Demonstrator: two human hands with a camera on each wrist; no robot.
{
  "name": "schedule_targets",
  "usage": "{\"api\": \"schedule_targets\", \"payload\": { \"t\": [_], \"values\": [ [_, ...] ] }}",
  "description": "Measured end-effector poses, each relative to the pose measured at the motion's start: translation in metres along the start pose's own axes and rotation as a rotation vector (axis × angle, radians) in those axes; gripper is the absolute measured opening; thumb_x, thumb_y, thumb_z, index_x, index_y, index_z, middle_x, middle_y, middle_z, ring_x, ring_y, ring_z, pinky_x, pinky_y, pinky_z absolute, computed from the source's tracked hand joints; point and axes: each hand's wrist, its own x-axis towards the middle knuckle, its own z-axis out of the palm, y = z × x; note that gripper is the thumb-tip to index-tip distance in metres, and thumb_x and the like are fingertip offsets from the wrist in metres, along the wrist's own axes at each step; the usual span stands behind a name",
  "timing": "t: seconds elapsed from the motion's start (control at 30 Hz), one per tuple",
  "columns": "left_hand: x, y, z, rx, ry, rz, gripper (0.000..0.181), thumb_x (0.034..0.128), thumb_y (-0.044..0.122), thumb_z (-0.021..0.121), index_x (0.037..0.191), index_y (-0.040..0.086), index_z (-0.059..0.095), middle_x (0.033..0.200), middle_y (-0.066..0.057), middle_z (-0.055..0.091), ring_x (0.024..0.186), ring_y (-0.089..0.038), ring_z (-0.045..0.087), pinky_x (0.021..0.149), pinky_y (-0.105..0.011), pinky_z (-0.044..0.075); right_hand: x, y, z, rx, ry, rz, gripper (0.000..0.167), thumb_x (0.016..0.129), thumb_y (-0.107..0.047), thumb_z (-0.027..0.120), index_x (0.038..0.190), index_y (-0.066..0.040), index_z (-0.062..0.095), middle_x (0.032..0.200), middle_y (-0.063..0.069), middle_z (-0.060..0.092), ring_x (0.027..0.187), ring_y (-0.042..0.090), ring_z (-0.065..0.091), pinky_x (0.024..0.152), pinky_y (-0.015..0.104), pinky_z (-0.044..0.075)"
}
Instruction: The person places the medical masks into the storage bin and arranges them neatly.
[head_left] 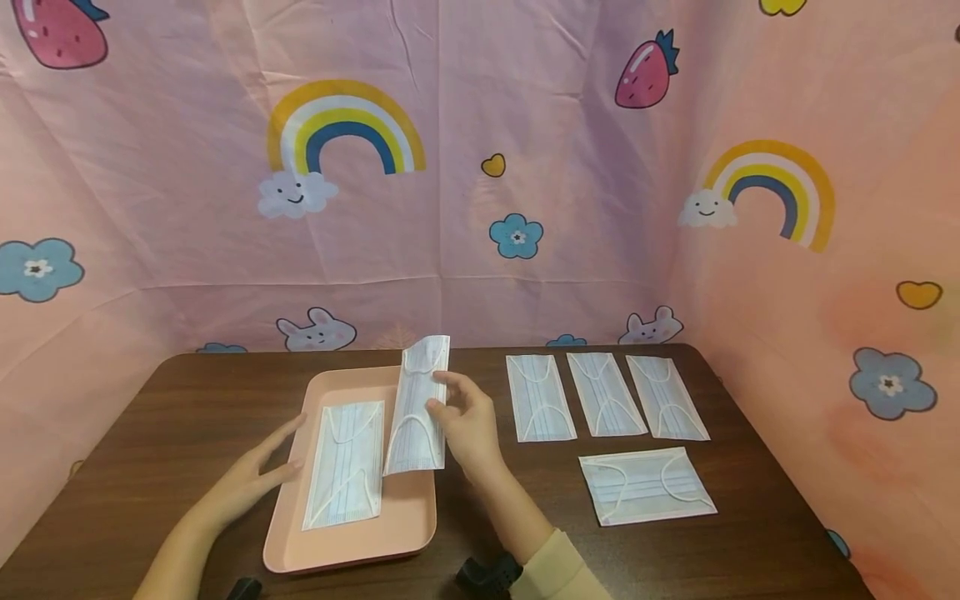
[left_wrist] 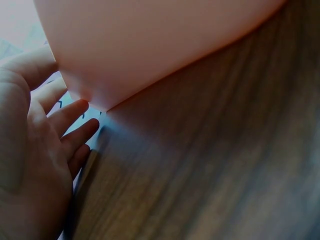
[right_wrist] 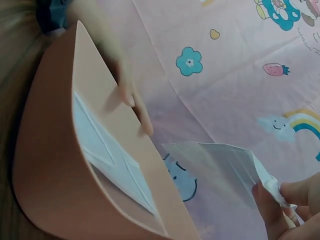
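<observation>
My right hand (head_left: 468, 425) pinches a pale disposable face mask (head_left: 420, 408) by its right edge, above the right side of a pink tray (head_left: 352, 546). In the right wrist view, thumb and fingers grip the held mask (right_wrist: 225, 165) at one edge, and it stands apart from the tray wall (right_wrist: 50, 140). Another face mask (head_left: 347, 467) lies lengthwise in the tray's left half, ear loops facing up. With fingers extended, my left hand (head_left: 243, 487) touches the tray's left rim. The left wrist view has the left hand (left_wrist: 45, 125) against the tray's outer side (left_wrist: 150, 40).
Right of the tray, three masks lie in a row on the brown wooden table (head_left: 187, 417): a left one (head_left: 542, 400), a middle one (head_left: 607, 396) and a right one (head_left: 667, 400). A sideways mask (head_left: 648, 487) lies nearer. A patterned pink cloth (head_left: 465, 108) hangs behind.
</observation>
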Motion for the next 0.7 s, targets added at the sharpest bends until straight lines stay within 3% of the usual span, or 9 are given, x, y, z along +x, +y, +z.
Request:
{"api": "schedule_targets", "payload": {
  "t": [0.2, 0.47, 0.7],
  "values": [
    [-0.001, 0.001, -0.001, -0.006, 0.000, 0.021, 0.067, 0.0935, 0.018, 0.061, 0.152, 0.018, 0.028, 0.152, -0.022, 0.025, 0.133, -0.052, 0.018, 0.093, -0.077, 0.018, 0.001, 0.017, 0.014, 0.068, -0.030, 0.013, 0.038, 0.085, 0.006, 0.067, 0.119, -0.009, 0.064, 0.094, 0.006, 0.054, 0.068, 0.014, 0.064, 0.060, 0.025, 0.054],
    [-0.001, -0.001, 0.002, -0.013, 0.004, 0.030, 0.066, 0.0937, 0.017, 0.060, 0.152, 0.018, 0.029, 0.152, -0.021, 0.026, 0.134, -0.047, 0.018, 0.094, -0.076, 0.019, -0.008, 0.021, 0.036, 0.075, -0.035, 0.027, 0.036, 0.082, 0.007, 0.069, 0.115, -0.008, 0.066, 0.088, 0.004, 0.052, 0.068, 0.010, 0.058, 0.060, 0.021, 0.052],
    [-0.001, 0.000, 0.000, 0.001, 0.006, 0.031, 0.065, 0.0936, 0.017, 0.060, 0.152, 0.017, 0.030, 0.151, -0.022, 0.027, 0.134, -0.047, 0.019, 0.095, -0.075, 0.019, -0.010, 0.023, 0.056, 0.144, -0.049, 0.070, 0.035, 0.082, 0.010, 0.067, 0.114, -0.003, 0.065, 0.087, 0.004, 0.052, 0.069, 0.013, 0.064, 0.061, 0.024, 0.054]
  ]
}}
